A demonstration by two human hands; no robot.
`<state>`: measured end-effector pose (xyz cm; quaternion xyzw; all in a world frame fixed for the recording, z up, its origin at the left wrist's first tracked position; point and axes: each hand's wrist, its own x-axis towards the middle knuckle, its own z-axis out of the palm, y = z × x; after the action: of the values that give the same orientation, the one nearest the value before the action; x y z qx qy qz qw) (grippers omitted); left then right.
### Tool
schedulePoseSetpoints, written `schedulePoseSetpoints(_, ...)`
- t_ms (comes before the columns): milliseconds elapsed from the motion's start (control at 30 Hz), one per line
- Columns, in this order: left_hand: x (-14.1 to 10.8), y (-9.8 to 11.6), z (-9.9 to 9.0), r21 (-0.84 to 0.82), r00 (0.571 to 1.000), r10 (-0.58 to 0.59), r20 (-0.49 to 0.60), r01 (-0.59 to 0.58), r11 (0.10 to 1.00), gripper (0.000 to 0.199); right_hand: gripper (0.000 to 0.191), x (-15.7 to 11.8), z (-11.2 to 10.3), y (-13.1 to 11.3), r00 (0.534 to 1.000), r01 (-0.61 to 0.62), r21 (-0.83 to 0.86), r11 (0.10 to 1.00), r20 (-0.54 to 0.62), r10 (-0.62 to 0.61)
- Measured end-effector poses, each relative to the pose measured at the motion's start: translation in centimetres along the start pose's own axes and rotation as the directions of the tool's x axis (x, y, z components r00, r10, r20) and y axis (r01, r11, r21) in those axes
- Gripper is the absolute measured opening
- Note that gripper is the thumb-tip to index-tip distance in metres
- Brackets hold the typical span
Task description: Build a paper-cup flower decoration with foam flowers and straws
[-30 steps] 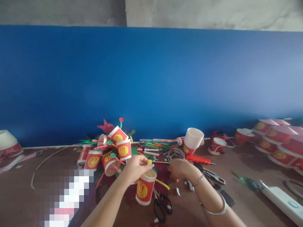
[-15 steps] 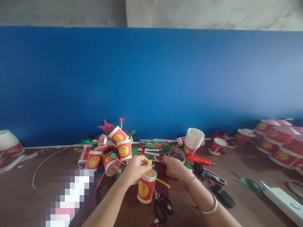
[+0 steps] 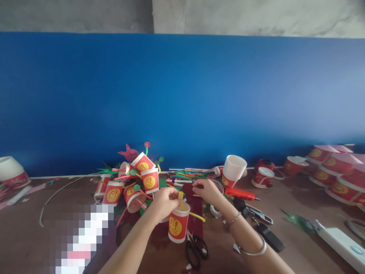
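Brown table [image 3: 299, 251], blue panel [image 3: 182, 102] behind, rough concrete [image 3: 228, 17] above. Your left hand [image 3: 164, 203] is pinched on a bendy yellow straw [image 3: 181, 199] dipping into the upright paper cup [image 3: 178, 226]. Right of that cup, your right hand [image 3: 209, 192] has curled fingers; can't tell if they're closed. Nested cups [image 3: 234, 169] stand beyond it, to the right.

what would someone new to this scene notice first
The broad blue wall panel across the back likely catches the eye first. Then, front and centre, the left hand at the mouth of a red-and-white paper cup. Left of it sits a jumbled heap of similar cups, and a tall nested stack of cups stands to the right.
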<state>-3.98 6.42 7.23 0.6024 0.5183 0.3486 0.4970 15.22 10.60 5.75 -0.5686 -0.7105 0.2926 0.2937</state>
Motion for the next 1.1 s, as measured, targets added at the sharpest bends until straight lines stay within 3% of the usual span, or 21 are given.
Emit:
schedulePoseSetpoints(167,0.3,-0.2,0.3,-0.057,0.997,0.003,-0.074,-0.007,0.998,0.019,0.017,-0.3,-0.8,-1.3,0.999,-0.022,0.273,0.962,0.029,0.014)
schedulePoseSetpoints(300,0.3,-0.3,0.4,-0.157,1.000,-0.003,-0.029,-0.002,0.988,0.015,0.016,-1.2,-1.4,-2.8,0.995,-0.051,0.595,0.802,0.100,-0.011)
schedulePoseSetpoints(367,0.3,-0.3,0.4,-0.220,1.000,0.002,0.016,0.002,0.976,0.014,0.017,-1.5,-1.4,-3.2,0.989,-0.075,0.654,0.752,0.144,-0.027)
schedulePoseSetpoints(500,0.1,-0.1,0.4,-0.302,0.998,-0.028,0.062,0.046,0.952,0.024,0.018,-1.6,-1.0,-3.0,0.977,-0.087,0.669,0.738,0.200,-0.066)
schedulePoseSetpoints(833,0.2,0.0,0.5,-0.356,0.993,-0.031,0.115,0.070,0.932,0.044,0.011,-1.0,-0.3,-1.6,0.978,0.002,0.537,0.844,0.175,-0.114)
schedulePoseSetpoints(1100,0.2,-0.1,0.5,-0.367,0.994,-0.036,0.102,0.072,0.927,0.044,0.013,-1.0,-0.2,-1.9,0.980,0.029,0.490,0.871,0.158,-0.122)
